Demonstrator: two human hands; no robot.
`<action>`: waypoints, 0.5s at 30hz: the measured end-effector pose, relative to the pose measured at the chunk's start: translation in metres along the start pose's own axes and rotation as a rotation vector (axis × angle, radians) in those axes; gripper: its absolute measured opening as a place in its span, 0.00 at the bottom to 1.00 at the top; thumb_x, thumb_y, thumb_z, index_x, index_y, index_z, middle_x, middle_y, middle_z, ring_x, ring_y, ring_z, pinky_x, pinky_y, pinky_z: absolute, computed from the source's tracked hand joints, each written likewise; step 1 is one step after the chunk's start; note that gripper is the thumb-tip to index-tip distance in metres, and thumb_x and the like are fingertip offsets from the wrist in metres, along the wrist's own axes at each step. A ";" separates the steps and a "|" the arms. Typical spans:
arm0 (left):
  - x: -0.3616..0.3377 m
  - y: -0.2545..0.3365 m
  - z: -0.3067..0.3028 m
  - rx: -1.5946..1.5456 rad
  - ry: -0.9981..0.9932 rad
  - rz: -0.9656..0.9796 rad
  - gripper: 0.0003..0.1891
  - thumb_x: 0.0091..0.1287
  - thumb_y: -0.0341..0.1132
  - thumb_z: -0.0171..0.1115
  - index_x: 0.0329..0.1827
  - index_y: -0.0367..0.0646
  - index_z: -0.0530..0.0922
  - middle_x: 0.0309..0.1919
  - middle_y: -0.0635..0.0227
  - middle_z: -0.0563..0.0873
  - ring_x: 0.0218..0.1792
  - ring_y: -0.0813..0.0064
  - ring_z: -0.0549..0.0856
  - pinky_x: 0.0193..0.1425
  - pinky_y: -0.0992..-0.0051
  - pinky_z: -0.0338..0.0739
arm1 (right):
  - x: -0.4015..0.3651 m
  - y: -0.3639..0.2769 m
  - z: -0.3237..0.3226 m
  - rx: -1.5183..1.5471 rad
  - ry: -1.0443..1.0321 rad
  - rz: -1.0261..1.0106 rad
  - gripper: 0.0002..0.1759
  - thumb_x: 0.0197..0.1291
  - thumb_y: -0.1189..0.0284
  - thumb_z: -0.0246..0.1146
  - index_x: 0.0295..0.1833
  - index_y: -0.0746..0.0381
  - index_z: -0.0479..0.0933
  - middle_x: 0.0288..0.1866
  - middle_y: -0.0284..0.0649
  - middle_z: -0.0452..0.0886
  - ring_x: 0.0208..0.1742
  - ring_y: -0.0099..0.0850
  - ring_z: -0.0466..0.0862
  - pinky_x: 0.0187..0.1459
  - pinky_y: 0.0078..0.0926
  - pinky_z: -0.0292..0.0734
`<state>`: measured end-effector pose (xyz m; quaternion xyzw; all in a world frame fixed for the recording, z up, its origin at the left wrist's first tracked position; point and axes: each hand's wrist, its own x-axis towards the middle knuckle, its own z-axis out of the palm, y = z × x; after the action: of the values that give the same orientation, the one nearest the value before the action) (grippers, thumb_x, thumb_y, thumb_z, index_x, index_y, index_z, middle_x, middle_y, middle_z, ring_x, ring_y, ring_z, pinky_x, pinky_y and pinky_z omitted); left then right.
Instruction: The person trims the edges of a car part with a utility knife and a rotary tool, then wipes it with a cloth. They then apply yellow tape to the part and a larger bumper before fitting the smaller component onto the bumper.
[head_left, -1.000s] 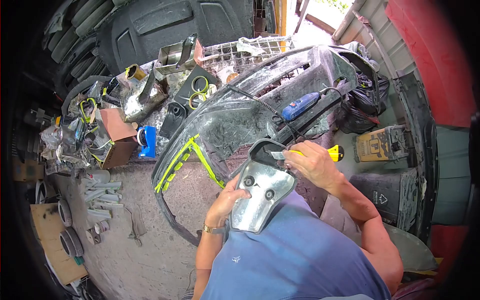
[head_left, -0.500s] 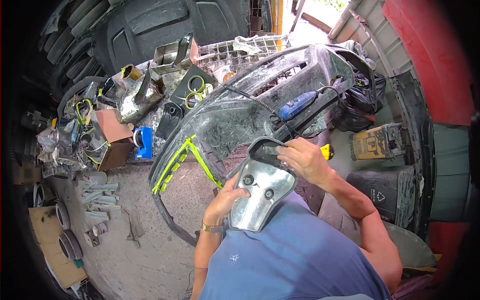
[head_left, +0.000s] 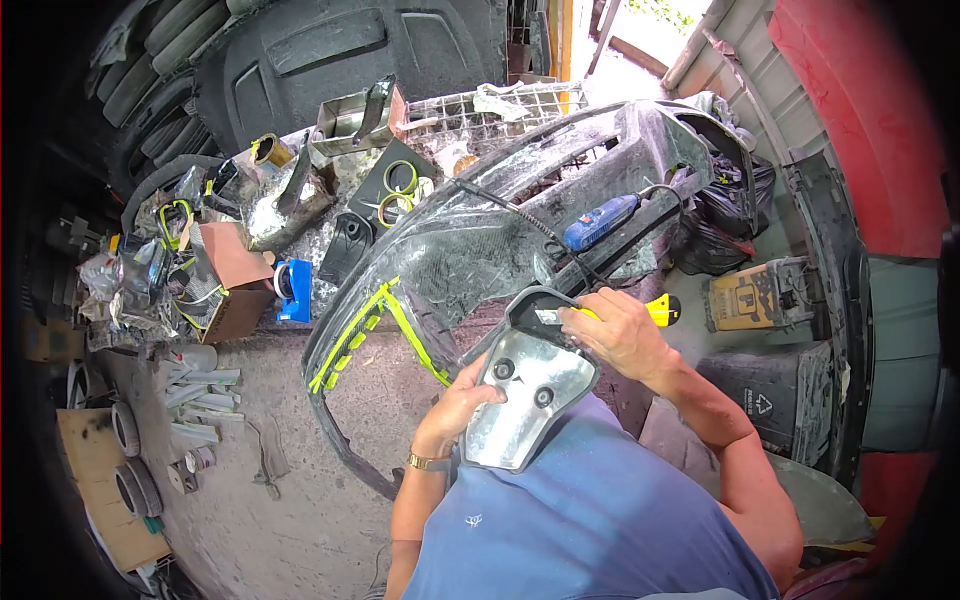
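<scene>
My left hand (head_left: 462, 408) is closed on the left edge of a silvery part with a dark hollow end (head_left: 522, 398), its thumb lying on the metal face. Two round dark fittings sit in that face. In my right hand (head_left: 622, 335) is a yellow utility knife (head_left: 662, 310), whose blade reaches into the dark hollow at the part's upper end. Just beyond lies a large dark car bumper (head_left: 450, 245) with yellow-green tape along one opening. A blue power tool (head_left: 600, 222) rests on the bumper.
A cluttered bench (head_left: 330, 290) stands at the upper left, bearing tape rolls (head_left: 400, 177), a metal box (head_left: 350, 125) and a cardboard box (head_left: 235, 310). Black bags (head_left: 715, 225) and a yellow-brown box (head_left: 755, 300) are at the right. Pale strips (head_left: 200, 400) lie on the floor.
The part has shifted slightly right and down in view. The knife's yellow handle and its blade now show more fully in my right hand.
</scene>
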<state>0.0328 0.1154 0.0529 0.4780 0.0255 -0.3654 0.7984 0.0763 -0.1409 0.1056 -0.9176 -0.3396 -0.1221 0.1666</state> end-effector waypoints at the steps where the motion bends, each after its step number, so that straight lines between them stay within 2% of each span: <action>1: 0.001 -0.001 -0.001 0.003 -0.008 -0.004 0.37 0.52 0.22 0.58 0.71 0.38 0.62 0.57 0.69 0.77 0.55 0.79 0.74 0.62 0.77 0.67 | 0.000 -0.001 0.003 -0.028 0.019 0.008 0.10 0.51 0.71 0.63 0.41 0.57 0.77 0.30 0.34 0.75 0.32 0.32 0.77 0.35 0.29 0.74; 5: 0.000 0.000 0.000 0.041 0.015 -0.009 0.38 0.52 0.22 0.57 0.71 0.38 0.61 0.59 0.68 0.75 0.57 0.79 0.73 0.63 0.78 0.67 | 0.001 -0.004 0.008 -0.027 -0.008 0.036 0.15 0.51 0.72 0.61 0.47 0.56 0.78 0.28 0.34 0.73 0.30 0.31 0.76 0.34 0.28 0.74; 7: 0.001 -0.001 0.000 0.039 0.006 -0.009 0.38 0.52 0.22 0.56 0.72 0.38 0.61 0.59 0.67 0.75 0.57 0.79 0.73 0.63 0.78 0.66 | 0.004 -0.008 0.006 -0.105 -0.067 0.043 0.22 0.52 0.73 0.59 0.57 0.53 0.77 0.26 0.33 0.72 0.29 0.29 0.76 0.34 0.26 0.74; 8: 0.001 -0.002 -0.001 0.034 -0.004 -0.011 0.38 0.52 0.22 0.56 0.72 0.38 0.60 0.60 0.67 0.74 0.57 0.79 0.72 0.63 0.78 0.66 | 0.003 -0.007 0.007 -0.105 -0.066 0.043 0.22 0.52 0.73 0.59 0.57 0.53 0.77 0.26 0.33 0.72 0.29 0.29 0.76 0.34 0.26 0.74; 10: 0.002 -0.005 -0.005 0.032 -0.005 -0.013 0.38 0.53 0.22 0.55 0.72 0.38 0.59 0.60 0.67 0.74 0.57 0.79 0.72 0.63 0.78 0.66 | 0.000 -0.003 0.013 -0.153 -0.154 -0.001 0.28 0.53 0.74 0.58 0.63 0.49 0.74 0.26 0.33 0.71 0.29 0.29 0.76 0.33 0.25 0.74; 15: 0.002 -0.002 -0.004 0.004 0.034 0.000 0.38 0.51 0.21 0.58 0.71 0.38 0.62 0.59 0.66 0.76 0.58 0.76 0.74 0.64 0.76 0.65 | -0.004 0.004 0.032 -0.102 -0.077 -0.028 0.27 0.53 0.74 0.58 0.61 0.48 0.75 0.25 0.34 0.69 0.28 0.29 0.75 0.32 0.26 0.75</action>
<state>0.0346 0.1169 0.0486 0.4857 0.0382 -0.3572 0.7969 0.0791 -0.1336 0.0740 -0.9240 -0.3520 -0.1064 0.1045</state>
